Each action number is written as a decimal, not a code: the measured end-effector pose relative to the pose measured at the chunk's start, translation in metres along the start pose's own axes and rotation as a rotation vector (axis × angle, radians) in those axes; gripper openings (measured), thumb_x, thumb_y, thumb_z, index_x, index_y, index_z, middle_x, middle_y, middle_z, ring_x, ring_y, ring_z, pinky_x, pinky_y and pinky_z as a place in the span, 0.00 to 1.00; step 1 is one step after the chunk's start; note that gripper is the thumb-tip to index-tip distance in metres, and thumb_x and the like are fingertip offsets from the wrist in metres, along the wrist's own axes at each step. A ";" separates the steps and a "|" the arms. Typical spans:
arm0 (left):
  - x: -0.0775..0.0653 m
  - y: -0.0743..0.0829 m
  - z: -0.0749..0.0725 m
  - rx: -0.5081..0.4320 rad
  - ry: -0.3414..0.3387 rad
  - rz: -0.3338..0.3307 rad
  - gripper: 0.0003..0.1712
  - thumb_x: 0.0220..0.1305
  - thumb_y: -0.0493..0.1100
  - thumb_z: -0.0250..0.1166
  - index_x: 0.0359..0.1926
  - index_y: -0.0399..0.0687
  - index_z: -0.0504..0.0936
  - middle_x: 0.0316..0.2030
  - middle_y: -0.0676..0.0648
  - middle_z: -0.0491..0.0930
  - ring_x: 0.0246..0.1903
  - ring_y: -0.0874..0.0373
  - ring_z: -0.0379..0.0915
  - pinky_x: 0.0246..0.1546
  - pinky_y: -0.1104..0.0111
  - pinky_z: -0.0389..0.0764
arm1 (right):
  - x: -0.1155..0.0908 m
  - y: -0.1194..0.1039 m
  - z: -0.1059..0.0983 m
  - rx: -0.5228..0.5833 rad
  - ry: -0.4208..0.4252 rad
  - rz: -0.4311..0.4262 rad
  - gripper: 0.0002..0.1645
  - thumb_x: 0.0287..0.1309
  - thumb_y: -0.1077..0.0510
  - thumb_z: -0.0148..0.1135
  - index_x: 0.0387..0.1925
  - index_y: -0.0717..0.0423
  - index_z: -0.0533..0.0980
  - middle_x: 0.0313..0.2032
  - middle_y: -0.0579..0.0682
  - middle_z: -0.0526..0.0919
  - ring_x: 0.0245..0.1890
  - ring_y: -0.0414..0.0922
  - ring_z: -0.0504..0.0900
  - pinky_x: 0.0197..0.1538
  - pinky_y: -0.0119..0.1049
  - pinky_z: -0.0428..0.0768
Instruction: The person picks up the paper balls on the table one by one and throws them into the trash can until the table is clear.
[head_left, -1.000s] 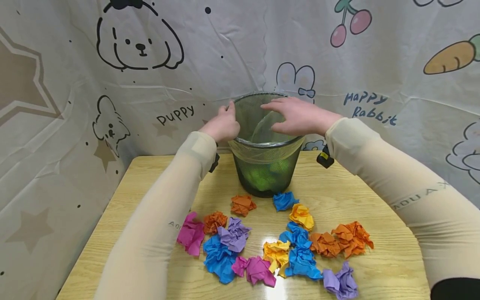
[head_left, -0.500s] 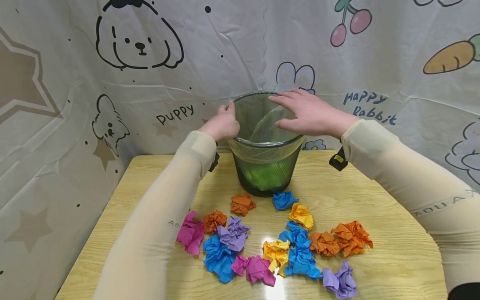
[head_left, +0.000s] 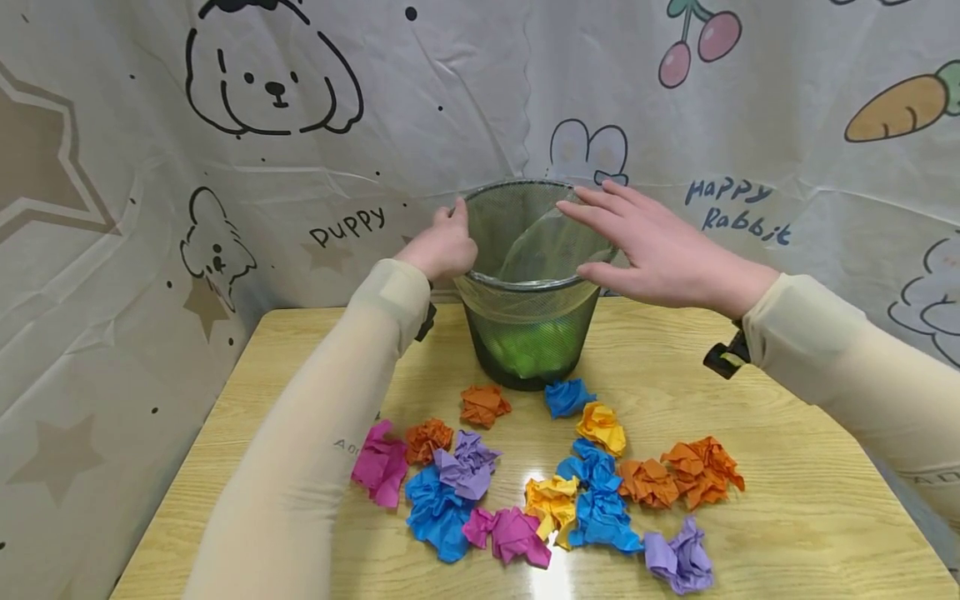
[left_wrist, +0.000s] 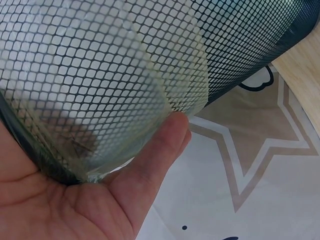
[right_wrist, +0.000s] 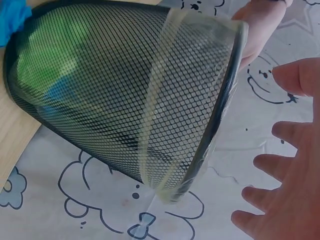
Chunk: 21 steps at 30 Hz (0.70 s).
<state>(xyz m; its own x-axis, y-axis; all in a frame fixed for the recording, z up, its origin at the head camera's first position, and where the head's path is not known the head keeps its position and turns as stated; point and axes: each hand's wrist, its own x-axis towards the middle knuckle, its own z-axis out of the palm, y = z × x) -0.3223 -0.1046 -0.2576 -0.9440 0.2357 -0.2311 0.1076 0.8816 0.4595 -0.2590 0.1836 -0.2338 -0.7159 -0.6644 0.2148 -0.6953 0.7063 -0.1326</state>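
A dark wire-mesh wastebasket (head_left: 491,312) stands on the table, lined with a thin translucent bag (right_wrist: 212,55) that is folded over its rim. Through the mesh, green crumpled paper (right_wrist: 52,47) shows at the bottom with some blue (right_wrist: 60,94). My left hand (head_left: 444,244) grips the left side of the rim. In the left wrist view its thumb (left_wrist: 162,142) lies along the outside, and its fingers show dimly through the mesh inside. My right hand (head_left: 660,250), fingers spread and holding nothing, is beside the basket's right rim; the right wrist view shows a gap between them.
In front of the basket, crumpled paper balls lie scattered: orange (head_left: 485,406), blue (head_left: 438,510), yellow (head_left: 602,427), purple (head_left: 681,557) and pink (head_left: 517,536), several touching each other. A printed cloth (head_left: 442,67) hangs behind the wooden table (head_left: 300,358).
My right hand has moved from over the basket's opening to the right, its fingers spreading. The left hand keeps its hold on the rim, and the paper balls lie as before.
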 end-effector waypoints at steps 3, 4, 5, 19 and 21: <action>0.000 -0.001 0.000 -0.002 -0.001 -0.001 0.46 0.71 0.37 0.37 0.79 0.45 0.20 0.79 0.35 0.24 0.61 0.40 0.67 0.55 0.55 0.71 | -0.016 -0.002 -0.002 0.015 0.035 0.011 0.43 0.72 0.42 0.57 0.81 0.44 0.55 0.79 0.53 0.54 0.78 0.58 0.50 0.74 0.61 0.51; 0.000 -0.001 0.000 -0.004 -0.001 -0.001 0.46 0.71 0.37 0.37 0.79 0.45 0.20 0.79 0.35 0.24 0.59 0.41 0.69 0.53 0.55 0.72 | -0.022 -0.003 -0.002 0.024 0.049 0.020 0.43 0.71 0.43 0.58 0.81 0.45 0.56 0.78 0.54 0.56 0.77 0.59 0.53 0.73 0.61 0.53; 0.000 -0.001 0.000 -0.008 -0.002 -0.002 0.46 0.71 0.36 0.37 0.79 0.45 0.20 0.79 0.35 0.24 0.56 0.41 0.71 0.50 0.55 0.73 | -0.028 -0.004 -0.003 0.034 0.063 0.032 0.42 0.71 0.44 0.58 0.80 0.45 0.57 0.77 0.55 0.59 0.75 0.59 0.56 0.72 0.61 0.56; 0.003 0.000 0.002 0.004 -0.002 -0.019 0.46 0.70 0.35 0.37 0.79 0.47 0.19 0.79 0.35 0.23 0.25 0.54 0.63 0.33 0.60 0.73 | -0.107 0.003 0.032 0.058 -0.195 0.137 0.35 0.64 0.53 0.66 0.72 0.48 0.71 0.66 0.55 0.74 0.65 0.59 0.72 0.61 0.62 0.71; 0.003 0.000 0.002 0.006 -0.002 -0.016 0.46 0.70 0.35 0.37 0.79 0.46 0.20 0.79 0.35 0.24 0.26 0.53 0.64 0.34 0.59 0.73 | -0.118 0.006 0.049 0.098 -0.344 0.159 0.39 0.61 0.52 0.69 0.73 0.49 0.70 0.67 0.57 0.73 0.65 0.62 0.71 0.60 0.63 0.73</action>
<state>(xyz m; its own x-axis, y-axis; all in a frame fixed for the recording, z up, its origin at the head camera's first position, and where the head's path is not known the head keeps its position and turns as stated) -0.3239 -0.1029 -0.2602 -0.9449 0.2224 -0.2403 0.0942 0.8876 0.4509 -0.1817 0.2541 -0.3074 -0.7829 -0.6037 -0.1507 -0.5652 0.7912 -0.2336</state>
